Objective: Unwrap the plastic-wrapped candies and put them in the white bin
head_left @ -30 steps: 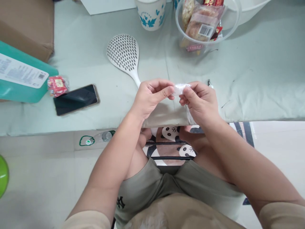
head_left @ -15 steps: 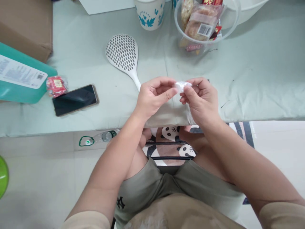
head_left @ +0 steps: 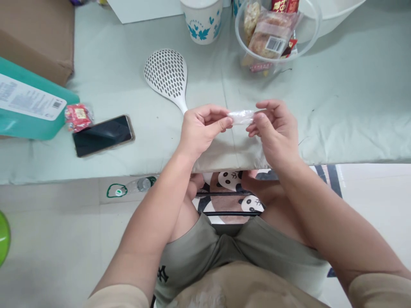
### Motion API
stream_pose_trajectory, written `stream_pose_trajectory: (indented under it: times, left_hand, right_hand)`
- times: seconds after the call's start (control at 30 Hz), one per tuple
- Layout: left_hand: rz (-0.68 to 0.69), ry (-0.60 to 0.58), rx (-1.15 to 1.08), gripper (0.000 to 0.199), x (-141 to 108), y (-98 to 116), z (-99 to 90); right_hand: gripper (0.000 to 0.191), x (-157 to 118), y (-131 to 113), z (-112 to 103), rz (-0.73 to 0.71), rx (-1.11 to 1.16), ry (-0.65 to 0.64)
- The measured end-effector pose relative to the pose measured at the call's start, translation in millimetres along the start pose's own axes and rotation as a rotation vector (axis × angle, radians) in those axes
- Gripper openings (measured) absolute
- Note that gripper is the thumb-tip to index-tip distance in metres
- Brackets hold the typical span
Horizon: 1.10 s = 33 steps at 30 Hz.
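A small crumpled strip of whitish, see-through plastic film [head_left: 241,117] stretches between my two hands, just above the table's near edge. My left hand [head_left: 205,128] pinches its left end between thumb and fingers. At the right end is my right hand [head_left: 278,130], its thumb and lower fingers closed on the film while the index finger lifts away. Behind my left hand lies a white slotted skimmer [head_left: 167,73], its handle partly hidden by that hand.
A phone [head_left: 103,135], a red wrapped packet [head_left: 78,116] and a teal bottle [head_left: 35,124] lie at left beside a cardboard box [head_left: 35,38]. Farther back stand a paper cup [head_left: 203,21], a clear tub [head_left: 313,42] of packaged snacks and a white bowl [head_left: 334,19].
The film was bunched between my fingertips and now spans a longer strip. My right hand has shifted slightly right and its index finger has lifted.
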State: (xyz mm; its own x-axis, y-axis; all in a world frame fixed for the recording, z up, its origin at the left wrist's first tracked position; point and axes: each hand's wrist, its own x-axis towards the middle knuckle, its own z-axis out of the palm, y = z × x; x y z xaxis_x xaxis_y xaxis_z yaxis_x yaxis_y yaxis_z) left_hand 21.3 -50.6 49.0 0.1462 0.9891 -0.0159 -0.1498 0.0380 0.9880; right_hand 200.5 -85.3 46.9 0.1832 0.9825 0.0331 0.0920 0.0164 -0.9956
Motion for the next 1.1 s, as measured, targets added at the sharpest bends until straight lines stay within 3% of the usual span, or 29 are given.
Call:
stream_pose_trajectory:
  times: [0.17,0.33,0.6,0.73,0.9,1.03,1.1]
  left_hand:
    - [-0.077,-0.073,-0.077,0.036,0.2,6.2,-1.1]
    - [-0.040,-0.104,-0.113,0.034,6.2,4.2,-4.6]
    - [-0.057,-0.185,-0.066,0.018,8.9,9.9,-13.0]
    - [-0.065,-0.107,-0.165,0.020,12.6,15.3,-23.4]
    - [-0.100,0.124,-0.242,0.014,19.3,27.5,-42.4]
    - [-0.155,0.215,-0.252,0.018,22.5,33.9,-54.3]
    - [-0.138,0.233,-0.262,0.014,24.3,34.0,-58.8]
  right_hand:
    - [0.040,-0.8,1.7,1.3,0.011,0.056,-0.027]
    - [0.037,-2.6,3.9,3.7,0.038,0.125,-0.030]
    - [0.020,-18.0,-0.1,6.3,0.066,-0.067,0.050]
    - [0.016,-16.1,-3.2,7.7,0.055,-0.064,0.113]
    - [0.015,22.6,-31.1,28.1,0.029,-0.111,0.139]
    - [0.025,85.2,-75.0,65.5,-0.044,-0.284,0.101]
    - [0.017,122.5,-94.8,84.9,-0.066,-0.436,0.125]
